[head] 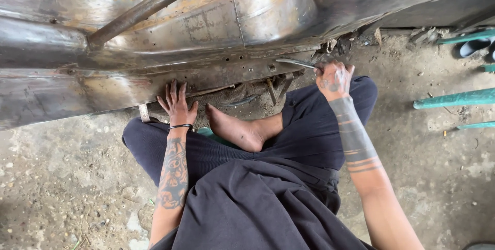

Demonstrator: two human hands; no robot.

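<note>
left hand [177,104] open, flat on metal panel [154,49]; right hand [335,79] gripping thin metal tool [295,63]

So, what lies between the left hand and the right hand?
In the head view, a bare foot lies between the left hand and the right hand, below the metal panel's lower edge.

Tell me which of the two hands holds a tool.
The right hand grips a thin metal tool against the metal body. The left hand lies flat, fingers spread, on its lower edge.
</note>
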